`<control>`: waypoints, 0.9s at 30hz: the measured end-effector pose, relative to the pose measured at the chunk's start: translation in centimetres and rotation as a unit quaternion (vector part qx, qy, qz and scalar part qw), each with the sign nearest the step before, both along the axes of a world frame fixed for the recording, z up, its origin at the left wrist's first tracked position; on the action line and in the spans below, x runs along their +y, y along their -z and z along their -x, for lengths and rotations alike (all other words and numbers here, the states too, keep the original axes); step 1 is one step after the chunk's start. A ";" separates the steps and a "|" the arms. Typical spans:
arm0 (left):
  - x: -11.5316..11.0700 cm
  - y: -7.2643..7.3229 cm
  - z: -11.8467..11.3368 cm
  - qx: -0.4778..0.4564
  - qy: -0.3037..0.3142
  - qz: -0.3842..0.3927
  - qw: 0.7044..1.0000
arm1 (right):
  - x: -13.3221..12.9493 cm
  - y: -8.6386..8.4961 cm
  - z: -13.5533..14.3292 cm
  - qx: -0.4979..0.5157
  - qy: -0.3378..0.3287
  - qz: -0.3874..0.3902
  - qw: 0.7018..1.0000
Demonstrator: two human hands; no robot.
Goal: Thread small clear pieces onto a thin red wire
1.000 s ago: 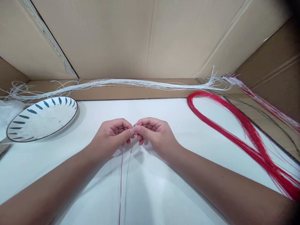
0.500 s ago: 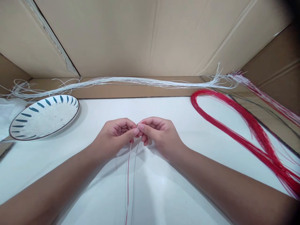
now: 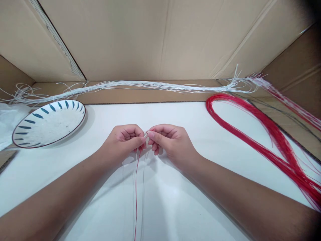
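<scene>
White strand (image 3: pixel 136 156) and red strand (image 3: pixel 136 201) are at centre, upper parts in the fingers, tails hanging side by side below the left hand (image 3: pixel 129 138) and out of the bottom edge. Left thumb and index finger pinch both; right hand (image 3: pixel 167 138) pinches the upper end, white visible there, red unclear. Fingertips nearly meet, narrow gap between.

Risks, my guess: thin strands could slip if either pinch loosens; a tug on one tail could pull the pair uneven; close-lying tails could twist together.

Hard to tell: whether strands are knotted, crossed or just laid together, fingertips cover it. Lower ends cut off. Strand shadow on the white table (image 3: pixel 180 214) is easy to misread as another strand.

Outward: plate (image 3: pixel 55 125) left, white bundle (image 3: pixel 140 83) behind, red bundle (image 3: pixel 296 172) right, running out of frame.
</scene>
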State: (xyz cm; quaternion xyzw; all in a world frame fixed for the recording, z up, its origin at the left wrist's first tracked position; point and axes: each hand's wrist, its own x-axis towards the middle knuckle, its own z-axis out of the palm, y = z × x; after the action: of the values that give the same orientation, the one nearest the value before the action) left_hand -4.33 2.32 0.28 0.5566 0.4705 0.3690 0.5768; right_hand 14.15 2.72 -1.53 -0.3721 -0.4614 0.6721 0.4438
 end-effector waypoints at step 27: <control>-0.1 -0.2 0.0 -0.027 0.000 0.033 0.999 | -0.1 0.1 -0.2 0.019 -0.028 -0.020 0.999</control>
State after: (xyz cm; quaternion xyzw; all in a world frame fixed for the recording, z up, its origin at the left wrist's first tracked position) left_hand -4.34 2.23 0.46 0.5274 0.4669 0.3683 0.6068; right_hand 14.39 2.64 -1.67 -0.3370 -0.4762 0.6821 0.4410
